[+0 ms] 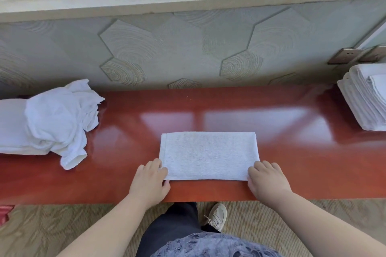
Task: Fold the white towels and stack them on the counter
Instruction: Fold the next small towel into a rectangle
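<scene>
Left hand [149, 181] and right hand [268, 181] cover towel [208, 154] corners.

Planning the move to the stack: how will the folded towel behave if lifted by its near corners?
The folded towel is thin cloth, so it would probably droop and may unfold. It looks light. On the glossy counter it would likely slide if pushed.

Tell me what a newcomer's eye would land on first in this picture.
The glossy red counter stands out at once, with a folded towel lying flat at its near middle, the left hand and right hand holding its near corners. A crumpled pile of white towels sits at the counter's left end, and a neat stack of folded ones at the right end.
</scene>
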`<control>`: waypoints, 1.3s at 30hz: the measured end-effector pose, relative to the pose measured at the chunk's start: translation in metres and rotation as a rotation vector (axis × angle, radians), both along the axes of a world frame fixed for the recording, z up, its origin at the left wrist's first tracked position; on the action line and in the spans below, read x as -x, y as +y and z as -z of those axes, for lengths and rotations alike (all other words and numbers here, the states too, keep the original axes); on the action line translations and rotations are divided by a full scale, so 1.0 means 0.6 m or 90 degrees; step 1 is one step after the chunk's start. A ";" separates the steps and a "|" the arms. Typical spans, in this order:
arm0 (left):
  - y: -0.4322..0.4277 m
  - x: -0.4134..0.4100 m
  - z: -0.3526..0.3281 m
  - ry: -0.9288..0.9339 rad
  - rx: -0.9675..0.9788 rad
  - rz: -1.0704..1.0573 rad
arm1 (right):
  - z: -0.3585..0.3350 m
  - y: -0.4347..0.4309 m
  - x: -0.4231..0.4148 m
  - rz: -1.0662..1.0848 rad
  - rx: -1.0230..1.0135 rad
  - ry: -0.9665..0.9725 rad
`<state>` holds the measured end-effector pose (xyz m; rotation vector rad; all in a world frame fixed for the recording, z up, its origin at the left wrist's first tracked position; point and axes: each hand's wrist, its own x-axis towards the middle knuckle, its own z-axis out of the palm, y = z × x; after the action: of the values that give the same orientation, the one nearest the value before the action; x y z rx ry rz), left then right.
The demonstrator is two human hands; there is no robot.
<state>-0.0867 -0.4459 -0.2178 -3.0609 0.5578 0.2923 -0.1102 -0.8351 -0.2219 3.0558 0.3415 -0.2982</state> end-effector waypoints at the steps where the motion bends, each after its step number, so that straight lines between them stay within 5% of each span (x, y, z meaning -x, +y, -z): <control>1: -0.006 -0.008 -0.001 -0.010 0.017 -0.023 | -0.003 0.005 -0.008 0.021 -0.020 -0.001; 11: -0.098 -0.127 0.054 0.127 -0.031 0.060 | 0.040 0.076 -0.110 -0.022 -0.035 0.213; 20: -0.051 -0.147 0.083 0.169 0.013 -0.153 | 0.056 0.001 -0.151 0.178 0.001 0.266; 25: -0.041 -0.185 0.050 0.073 0.085 -0.222 | 0.023 -0.007 -0.179 0.355 -0.124 0.148; 30: -0.039 -0.232 0.023 0.198 0.129 -0.246 | 0.005 -0.014 -0.215 0.478 -0.256 0.299; 34: -0.032 -0.215 0.018 0.298 0.284 -0.407 | -0.008 -0.012 -0.199 0.557 -0.351 0.326; 39: -0.036 -0.167 0.008 0.259 0.378 -0.524 | -0.018 0.001 -0.144 0.612 -0.545 0.363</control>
<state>0.0137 -0.4674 -0.2223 -3.6350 -0.8276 0.9064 -0.0236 -0.8346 -0.2113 3.5585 -1.3904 -1.3598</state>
